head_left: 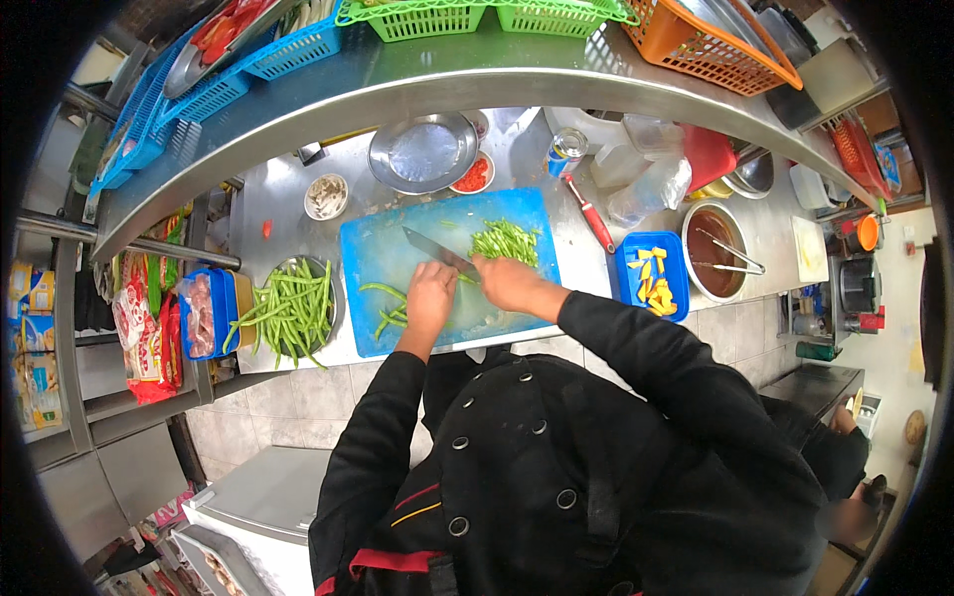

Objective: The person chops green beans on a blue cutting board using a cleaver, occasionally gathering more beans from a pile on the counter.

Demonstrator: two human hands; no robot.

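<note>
Steel counter's (pixel 290 238) gleaming. Right hand's (pixel 509 284) gripping a knife (pixel 435 251), left hand (pixel 431 295) steadying green beans (pixel 384 289) (likely light, crisp; hold mid-pod).

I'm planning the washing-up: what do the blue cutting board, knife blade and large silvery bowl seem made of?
Blue cutting board: probably plastic, worn-looking finish; the blue fades to a paler middle.
Knife blade: likely metal, thin and dark grey, little shine.
Large silvery bowl: probably metal, perhaps stainless steel, polished, judging by bright reflections.

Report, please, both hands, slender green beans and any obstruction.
Right hand grips pointed steel knife. Left hand beside green beans on blue rectangular cutting board. Chopped green heap beyond right hand, not blocking.
</note>
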